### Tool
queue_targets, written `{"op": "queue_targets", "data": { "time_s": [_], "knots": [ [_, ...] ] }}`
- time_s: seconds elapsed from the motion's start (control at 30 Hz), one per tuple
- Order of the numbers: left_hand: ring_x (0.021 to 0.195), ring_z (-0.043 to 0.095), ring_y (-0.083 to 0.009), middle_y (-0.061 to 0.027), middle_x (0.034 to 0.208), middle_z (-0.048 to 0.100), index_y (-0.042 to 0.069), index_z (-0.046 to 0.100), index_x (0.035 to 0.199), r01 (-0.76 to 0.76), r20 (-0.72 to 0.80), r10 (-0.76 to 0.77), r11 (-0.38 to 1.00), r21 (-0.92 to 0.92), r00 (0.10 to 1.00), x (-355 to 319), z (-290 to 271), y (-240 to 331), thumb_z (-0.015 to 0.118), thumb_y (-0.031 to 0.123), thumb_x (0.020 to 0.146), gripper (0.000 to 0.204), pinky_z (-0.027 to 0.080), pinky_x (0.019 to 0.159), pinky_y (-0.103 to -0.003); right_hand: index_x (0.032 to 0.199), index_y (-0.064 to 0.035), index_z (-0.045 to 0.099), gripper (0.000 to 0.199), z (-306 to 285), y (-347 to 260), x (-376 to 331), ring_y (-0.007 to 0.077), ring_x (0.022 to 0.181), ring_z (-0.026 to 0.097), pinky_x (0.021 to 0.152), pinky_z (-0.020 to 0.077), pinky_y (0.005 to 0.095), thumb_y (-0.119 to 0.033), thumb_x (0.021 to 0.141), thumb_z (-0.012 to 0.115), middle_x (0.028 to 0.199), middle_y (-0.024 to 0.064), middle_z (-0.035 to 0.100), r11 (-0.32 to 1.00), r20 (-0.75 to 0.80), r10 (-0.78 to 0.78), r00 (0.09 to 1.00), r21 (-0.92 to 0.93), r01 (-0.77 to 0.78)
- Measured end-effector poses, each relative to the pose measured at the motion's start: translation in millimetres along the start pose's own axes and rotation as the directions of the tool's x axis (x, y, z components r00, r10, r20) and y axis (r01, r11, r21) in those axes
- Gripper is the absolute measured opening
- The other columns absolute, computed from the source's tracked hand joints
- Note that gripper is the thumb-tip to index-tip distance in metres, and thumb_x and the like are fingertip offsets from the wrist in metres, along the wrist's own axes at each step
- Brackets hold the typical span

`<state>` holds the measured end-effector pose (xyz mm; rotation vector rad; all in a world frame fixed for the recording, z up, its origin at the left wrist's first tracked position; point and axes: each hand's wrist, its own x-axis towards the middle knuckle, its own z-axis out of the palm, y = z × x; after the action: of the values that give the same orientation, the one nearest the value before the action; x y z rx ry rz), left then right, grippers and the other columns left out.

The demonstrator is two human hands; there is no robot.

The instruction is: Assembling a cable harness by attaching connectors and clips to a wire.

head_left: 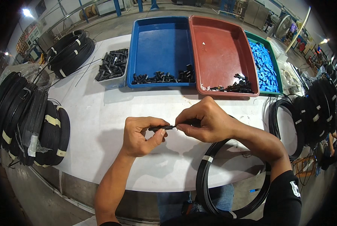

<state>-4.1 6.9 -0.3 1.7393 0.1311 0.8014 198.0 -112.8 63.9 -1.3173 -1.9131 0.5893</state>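
1. Left hand (138,136) was clamped on a small black connector (161,128), its thumb below and its index finger above.
2. Right hand (208,122) was closed with thumb and forefinger together on a thin dark end (174,127) at the connector's right side; whether that end sat inside the connector could not be told.
3. Both hands were raised over the near middle of the white tabletop (89,124), close to each other, with the connector between them.
4. Below the right forearm, a coil of black cable (203,177) hung partly over the tabletop's near edge, bound with pale tape; a blue-tipped end (254,190) showed within its ring.
5. Beyond the hands stood a blue tray (161,45), with black pieces (153,78) gathered along its near side.
6. Touching it on the right was a red tray (221,49), dark parts (240,85) heaped in its near right corner.
7. Further right, a green tray (273,92) held many blue pieces (263,67).
8. Left of the blue tray, a clear bin (114,83) was filled with black pieces.
9. More black coils (51,130) were stacked at the left, and others (319,105) at the right.
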Motion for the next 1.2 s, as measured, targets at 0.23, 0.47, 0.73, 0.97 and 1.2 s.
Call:
{"op": "queue_targets", "data": {
  "time_s": [0.23, 0.47, 0.73, 0.97, 1.2],
  "knots": [
    [0.067, 0.072, -0.0190, -0.0162, 0.076, 0.072, -0.011, 0.071, 0.093, -0.018, -0.012, 0.019, 0.999, 0.041, 1.000, 0.4, -0.1, 0.9, 0.065, -0.003, 0.079, 0.016, 0.058, 0.062, -0.027, 0.088, 0.0047, 0.072, 0.013, 2.4, -1.1, -0.5, 0.0225, 0.054, 0.066, 0.053, 0.0510, 0.0309, -0.004, 0.080, 0.067, 0.068, 0.0161, 0.069, 1.000, -0.039, 0.017, 0.999, 0.003, -0.016],
    [0.063, 0.069, -0.0197, -0.0182, 0.075, 0.069, -0.012, 0.069, 0.091, -0.101, 0.018, 0.100, 0.989, 0.112, 0.995, 1.7, -1.9, 1.5, 0.061, -0.007, 0.079, 0.015, 0.058, 0.057, -0.027, 0.089, 0.0037, 0.071, 0.013, 5.0, 1.8, -3.2, 0.0231, 0.055, 0.066, 0.053, 0.0509, 0.0325, -0.004, 0.081, 0.066, 0.069, 0.0153, 0.068, 1.000, -0.062, -0.011, 0.998, -0.014, 0.010],
    [0.060, 0.068, -0.0155, -0.0122, 0.070, 0.070, -0.002, 0.074, 0.089, -0.248, -0.057, 0.270, 0.935, 0.253, 0.961, 2.8, 5.6, -0.5, 0.068, -0.005, 0.067, 0.023, 0.054, 0.057, -0.025, 0.098, 0.0000, 0.069, 0.018, 11.5, 1.5, -7.5, 0.0243, 0.054, 0.064, 0.053, 0.0497, 0.0337, -0.006, 0.082, 0.071, 0.071, 0.0141, 0.067, 0.999, -0.077, -0.042, 0.996, -0.024, 0.041],
    [0.059, 0.068, -0.0180, -0.0091, 0.071, 0.071, 0.000, 0.073, 0.086, -0.306, -0.036, 0.353, 0.854, 0.421, 0.935, 3.9, 7.2, 1.2, 0.072, -0.003, 0.066, 0.021, 0.053, 0.054, -0.026, 0.099, -0.0025, 0.068, 0.022, 21.5, 6.7, -9.9, 0.0254, 0.056, 0.063, 0.050, 0.0476, 0.0363, -0.009, 0.080, 0.077, 0.071, 0.0104, 0.066, 0.960, -0.175, -0.227, 0.958, -0.209, 0.189],
    [0.055, 0.066, -0.0177, -0.0053, 0.067, 0.070, 0.002, 0.072, 0.082, -0.406, 0.029, 0.484, 0.697, 0.591, 0.874, 7.9, 12.6, 16.9, 0.073, -0.002, 0.065, 0.017, 0.051, 0.053, -0.025, 0.095, -0.0033, 0.067, 0.025, 29.0, 11.8, -10.3, 0.0214, 0.052, 0.060, 0.044, 0.0431, 0.0336, -0.004, 0.074, 0.080, 0.065, 0.0070, 0.063, 0.880, -0.243, -0.381, 0.892, -0.392, 0.269]
  ]
}}
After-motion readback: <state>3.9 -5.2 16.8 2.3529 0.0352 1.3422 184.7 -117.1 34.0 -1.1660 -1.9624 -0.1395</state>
